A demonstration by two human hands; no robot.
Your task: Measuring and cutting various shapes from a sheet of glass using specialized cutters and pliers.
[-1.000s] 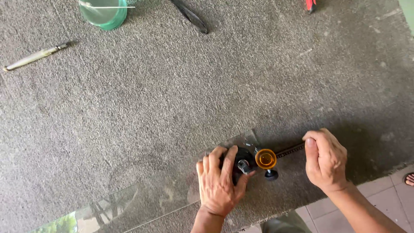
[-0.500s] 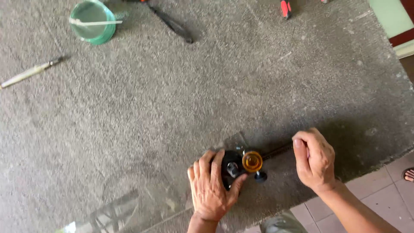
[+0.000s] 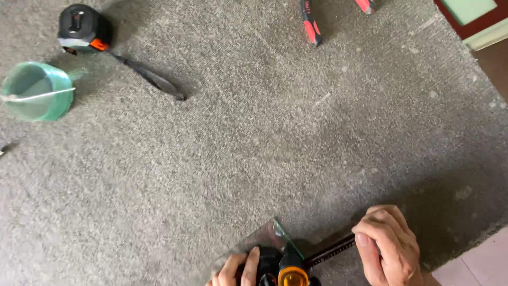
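The left hand (image 3: pixel 233 271) lies at the bottom edge of the view, fingers (image 3: pixel 251 262) together and pressed flat against the black body of a circle glass cutter (image 3: pixel 280 267); most of the hand is cut off by the frame. The cutter has an amber knob on top and sits on the corner of a clear glass pane (image 3: pixel 267 235) that lies on the grey carpeted work surface (image 3: pixel 275 132). A thin black beam (image 3: pixel 330 250) runs from the cutter body up and to the right. The right hand (image 3: pixel 389 249) closes its fingers (image 3: pixel 370 241) over the far end of this beam, thumb along the near side.

Well apart, at the upper left, lie a black-and-orange tape measure (image 3: pixel 82 29) with a wrist strap and, just below it, a green plastic cup (image 3: pixel 37 91). Red-and-black tool handles (image 3: pixel 309 24) lie at the top edge.
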